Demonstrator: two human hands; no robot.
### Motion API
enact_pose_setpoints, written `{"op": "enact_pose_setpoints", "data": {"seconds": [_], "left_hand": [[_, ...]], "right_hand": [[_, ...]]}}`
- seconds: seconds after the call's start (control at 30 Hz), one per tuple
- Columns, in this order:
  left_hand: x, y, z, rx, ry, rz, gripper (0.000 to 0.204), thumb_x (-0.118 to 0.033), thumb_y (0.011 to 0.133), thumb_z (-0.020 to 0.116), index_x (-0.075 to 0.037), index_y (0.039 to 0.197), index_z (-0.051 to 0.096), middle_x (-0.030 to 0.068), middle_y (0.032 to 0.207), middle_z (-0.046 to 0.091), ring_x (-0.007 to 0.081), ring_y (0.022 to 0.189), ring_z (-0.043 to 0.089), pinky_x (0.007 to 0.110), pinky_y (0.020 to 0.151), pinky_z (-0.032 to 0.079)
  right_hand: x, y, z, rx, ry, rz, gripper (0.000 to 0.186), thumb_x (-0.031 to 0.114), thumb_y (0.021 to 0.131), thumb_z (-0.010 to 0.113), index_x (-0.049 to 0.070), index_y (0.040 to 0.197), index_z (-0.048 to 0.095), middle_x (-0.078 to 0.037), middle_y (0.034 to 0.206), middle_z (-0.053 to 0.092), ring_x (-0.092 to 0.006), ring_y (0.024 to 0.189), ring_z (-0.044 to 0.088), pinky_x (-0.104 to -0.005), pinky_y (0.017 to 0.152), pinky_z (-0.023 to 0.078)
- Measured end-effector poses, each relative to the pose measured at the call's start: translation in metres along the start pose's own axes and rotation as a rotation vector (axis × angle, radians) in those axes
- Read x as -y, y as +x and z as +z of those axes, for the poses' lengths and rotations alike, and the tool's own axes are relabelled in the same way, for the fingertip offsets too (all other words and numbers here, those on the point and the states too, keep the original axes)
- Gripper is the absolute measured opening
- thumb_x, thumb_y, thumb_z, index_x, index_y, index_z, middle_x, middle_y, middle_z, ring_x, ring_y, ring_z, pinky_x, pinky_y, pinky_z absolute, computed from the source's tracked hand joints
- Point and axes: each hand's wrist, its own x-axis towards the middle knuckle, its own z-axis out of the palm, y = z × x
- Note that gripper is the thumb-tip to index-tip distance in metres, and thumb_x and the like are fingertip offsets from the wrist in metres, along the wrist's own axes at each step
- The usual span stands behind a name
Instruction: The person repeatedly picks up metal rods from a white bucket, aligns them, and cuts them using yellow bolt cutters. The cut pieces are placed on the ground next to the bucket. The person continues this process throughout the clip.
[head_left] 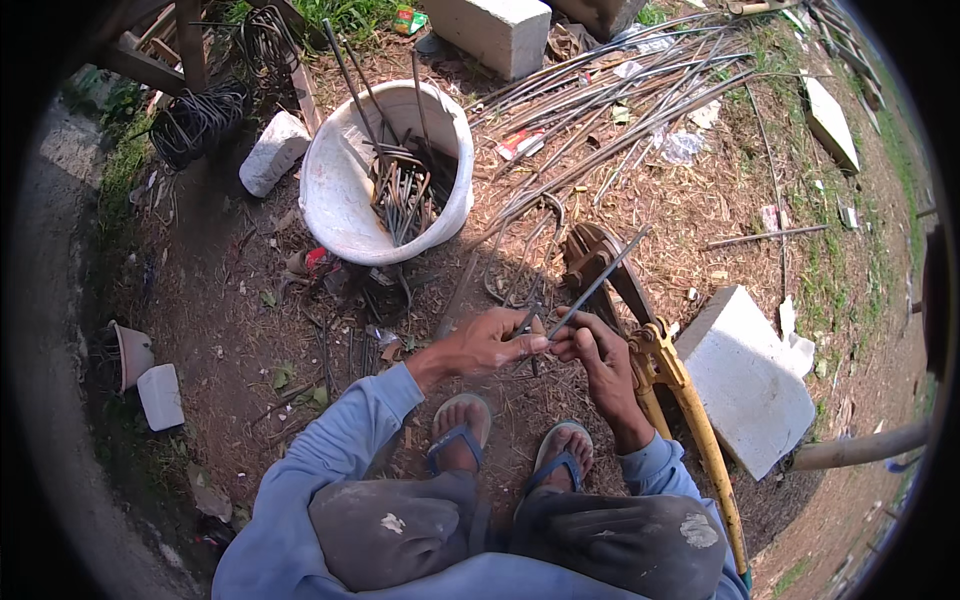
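A thin grey steel rod slants up to the right from between my hands. Its lower end meets the fingertips of my left hand, which are pinched together; a small dark piece shows beside them, its kind unclear. My right hand is closed around the rod near that same end. Just beyond and right of my hands lies a bolt cutter with yellow handles and rusty brown jaws, one handle running back beside my right forearm. Several bent rods rest on the ground in front of my hands.
A white bucket tipped toward me holds cut rods. Long steel rods lie in a heap at the far right. A pale block stands right of the cutter. Wire coils and a small white block are at far left.
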Motion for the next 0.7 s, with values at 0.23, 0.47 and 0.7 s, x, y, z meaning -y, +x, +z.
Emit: {"op": "enact_pose_setpoints", "data": {"seconds": [0.23,0.47,0.7], "left_hand": [[-0.075,-0.051,-0.042,-0.313,0.305,0.031,0.035,-0.034,0.099,0.059,0.0,0.093,0.066,0.0066,0.065,0.056,0.0125,0.065,0.053,0.037,0.061,0.042],[-0.115,-0.108,-0.128,-1.129,0.91,0.054,0.069,-0.052,0.091,0.066,0.011,0.118,0.062,0.028,0.103,0.07,0.0321,0.093,0.072,0.04,0.081,0.056],[-0.01,-0.112,-0.002,-0.471,-0.163,0.0,0.048,-0.036,0.1,0.06,0.005,0.125,0.058,0.0192,0.111,0.069,0.0233,0.102,0.068,0.038,0.089,0.054]], "right_hand": [[0.005,0.023,0.043,-0.049,0.222,0.051,0.034,0.031,0.104,0.054,0.002,0.09,0.064,-0.002,0.07,0.06,-0.0078,0.061,0.056,-0.0238,0.056,0.044],[0.019,0.019,0.054,0.281,-0.21,-0.012,0.032,0.03,0.102,0.058,0.001,0.087,0.06,-0.005,0.066,0.057,-0.0121,0.06,0.056,-0.0303,0.055,0.044],[0.02,0.012,0.105,0.672,-0.693,-0.294,0.027,0.024,0.093,0.067,0.0,0.083,0.059,-0.018,0.072,0.059,-0.0381,0.063,0.059,-0.0442,0.058,0.046]]}}
